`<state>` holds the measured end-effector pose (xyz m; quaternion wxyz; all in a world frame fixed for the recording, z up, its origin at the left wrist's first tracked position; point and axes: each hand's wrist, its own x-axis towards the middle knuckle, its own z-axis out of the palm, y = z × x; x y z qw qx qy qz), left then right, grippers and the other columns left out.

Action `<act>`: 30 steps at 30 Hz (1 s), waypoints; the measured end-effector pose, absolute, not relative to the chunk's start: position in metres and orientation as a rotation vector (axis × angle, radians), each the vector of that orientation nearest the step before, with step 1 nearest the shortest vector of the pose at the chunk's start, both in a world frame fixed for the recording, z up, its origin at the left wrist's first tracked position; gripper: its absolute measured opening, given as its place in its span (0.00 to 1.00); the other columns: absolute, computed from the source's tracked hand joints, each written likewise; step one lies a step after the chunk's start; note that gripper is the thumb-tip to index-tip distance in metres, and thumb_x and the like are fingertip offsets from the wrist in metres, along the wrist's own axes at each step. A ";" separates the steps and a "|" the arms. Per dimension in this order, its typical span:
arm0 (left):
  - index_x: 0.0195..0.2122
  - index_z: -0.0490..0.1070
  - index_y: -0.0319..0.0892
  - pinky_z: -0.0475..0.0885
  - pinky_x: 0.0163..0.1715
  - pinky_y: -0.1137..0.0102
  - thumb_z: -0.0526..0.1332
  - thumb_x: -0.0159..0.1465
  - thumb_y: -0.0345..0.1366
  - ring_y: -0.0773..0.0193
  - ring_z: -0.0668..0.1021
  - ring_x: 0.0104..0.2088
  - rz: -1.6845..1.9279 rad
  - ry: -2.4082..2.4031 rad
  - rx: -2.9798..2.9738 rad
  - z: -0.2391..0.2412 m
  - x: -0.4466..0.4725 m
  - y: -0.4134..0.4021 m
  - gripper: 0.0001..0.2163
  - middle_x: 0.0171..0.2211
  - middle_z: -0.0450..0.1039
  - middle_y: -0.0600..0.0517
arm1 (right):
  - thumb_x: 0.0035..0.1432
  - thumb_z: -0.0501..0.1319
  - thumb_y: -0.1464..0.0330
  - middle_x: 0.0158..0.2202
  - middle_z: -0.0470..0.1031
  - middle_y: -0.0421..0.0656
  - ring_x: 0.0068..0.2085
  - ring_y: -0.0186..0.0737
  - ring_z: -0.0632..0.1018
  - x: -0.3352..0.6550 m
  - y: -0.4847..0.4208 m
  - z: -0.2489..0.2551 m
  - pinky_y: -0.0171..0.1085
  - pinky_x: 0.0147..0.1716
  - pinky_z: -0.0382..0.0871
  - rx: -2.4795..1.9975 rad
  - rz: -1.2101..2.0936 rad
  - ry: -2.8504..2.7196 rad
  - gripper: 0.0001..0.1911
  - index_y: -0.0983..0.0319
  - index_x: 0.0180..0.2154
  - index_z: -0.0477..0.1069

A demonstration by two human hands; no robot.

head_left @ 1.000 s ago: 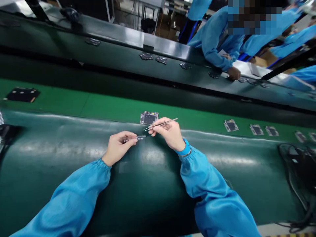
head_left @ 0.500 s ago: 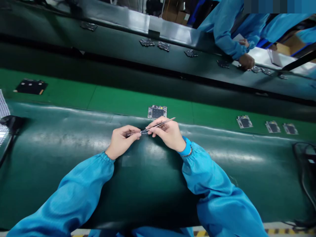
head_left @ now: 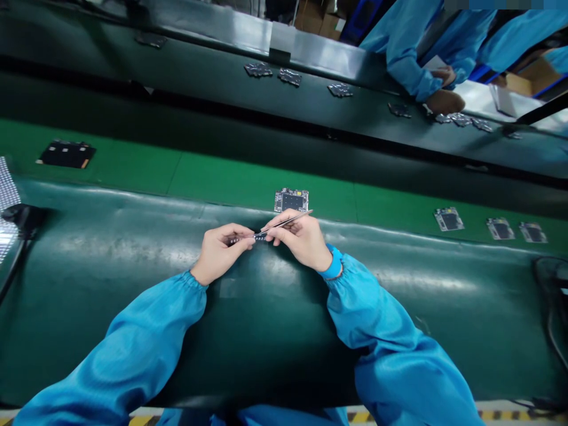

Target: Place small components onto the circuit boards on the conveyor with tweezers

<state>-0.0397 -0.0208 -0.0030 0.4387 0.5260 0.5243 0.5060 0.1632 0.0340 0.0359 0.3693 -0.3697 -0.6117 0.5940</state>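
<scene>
My left hand (head_left: 220, 251) is closed, with a narrow dark strip bearing a row of small pale squares (head_left: 260, 238) pinched between thumb and fingers. Tweezers (head_left: 286, 222) slant through my right hand (head_left: 304, 239), their tips meeting the strip close to the left fingertips. The right fingers also come close to the strip's right end; whether they grip it I cannot tell. Just beyond my right hand lies a circuit board (head_left: 291, 200) on the green belt, its near edge partly covered by the fingers. A blue band (head_left: 332, 263) circles my right wrist.
On the green belt (head_left: 222, 177) lie a black board (head_left: 66, 154) at left and several circuit boards (head_left: 449, 219) at right. More boards (head_left: 258, 70) rest on the far line, where a co-worker's hand (head_left: 445, 102) reaches in. Black cables (head_left: 552, 313) lie at the right edge.
The boards on the green belt appear shifted slightly right, those on the far line slightly left. My hands stay almost still, with the tweezers on the strip. The co-worker's hand has moved a little.
</scene>
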 end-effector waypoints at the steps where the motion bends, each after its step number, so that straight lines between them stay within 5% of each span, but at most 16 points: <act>1: 0.33 0.81 0.41 0.78 0.28 0.72 0.72 0.59 0.38 0.64 0.82 0.25 1.250 1.307 1.306 -0.003 -0.040 -0.021 0.06 0.26 0.82 0.51 | 0.60 0.69 0.67 0.29 0.80 0.42 0.28 0.35 0.80 0.163 0.034 0.036 0.34 0.28 0.76 -0.950 1.523 -1.571 0.07 0.64 0.36 0.77; 11: 0.35 0.81 0.40 0.79 0.29 0.71 0.72 0.58 0.39 0.63 0.83 0.26 1.207 1.345 1.307 -0.004 -0.040 -0.022 0.08 0.27 0.82 0.50 | 0.59 0.70 0.64 0.28 0.80 0.43 0.26 0.35 0.79 0.166 0.039 0.042 0.35 0.27 0.77 -0.963 1.503 -1.534 0.10 0.64 0.35 0.77; 19: 0.36 0.82 0.41 0.80 0.31 0.72 0.72 0.58 0.38 0.64 0.83 0.27 1.207 1.387 1.315 -0.006 -0.043 -0.025 0.08 0.27 0.82 0.51 | 0.55 0.71 0.63 0.23 0.78 0.41 0.23 0.33 0.77 0.218 0.109 0.009 0.32 0.23 0.74 -1.174 1.113 -1.294 0.11 0.64 0.33 0.74; 30: 0.36 0.82 0.42 0.81 0.32 0.71 0.73 0.57 0.40 0.61 0.85 0.28 1.176 1.439 1.314 -0.006 -0.044 -0.027 0.09 0.28 0.83 0.50 | 0.54 0.72 0.61 0.23 0.78 0.41 0.22 0.34 0.79 0.229 0.136 -0.016 0.32 0.22 0.77 -1.305 1.186 -1.276 0.14 0.63 0.35 0.72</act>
